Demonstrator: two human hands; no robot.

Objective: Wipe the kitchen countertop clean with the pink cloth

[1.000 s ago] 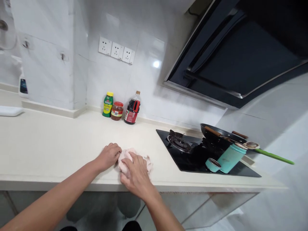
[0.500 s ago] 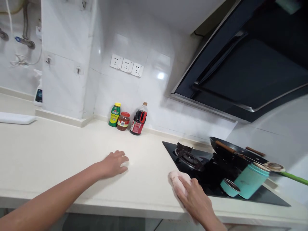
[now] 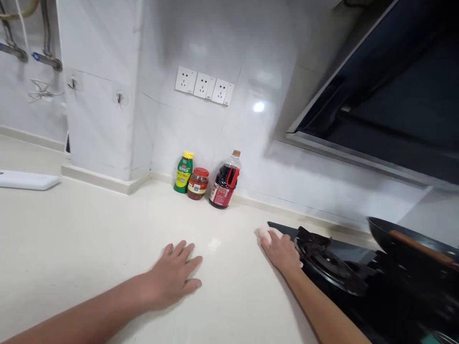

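My left hand (image 3: 174,277) lies flat on the cream countertop (image 3: 96,248) with its fingers spread, holding nothing. Under the fingers of my right hand (image 3: 283,253) is a bunched pale pink cloth (image 3: 267,233), pressed down at the left back corner of the black gas stove (image 3: 380,298). Part of the cloth is hidden by the hand. The nearest burner (image 3: 328,265) stands just to the right of that hand.
A green bottle with a yellow cap (image 3: 184,173), a red-lidded jar (image 3: 198,183) and a dark sauce bottle (image 3: 225,184) stand along the wall. A wok (image 3: 385,234) sits on the stove's right. Above hangs a black range hood (image 3: 394,105). A white flat object (image 3: 30,179) lies far left.
My right hand has moved with the cloth from the stove's front left edge to its back left corner. My left hand's fingers have spread flatter. The view has shifted closer and left.
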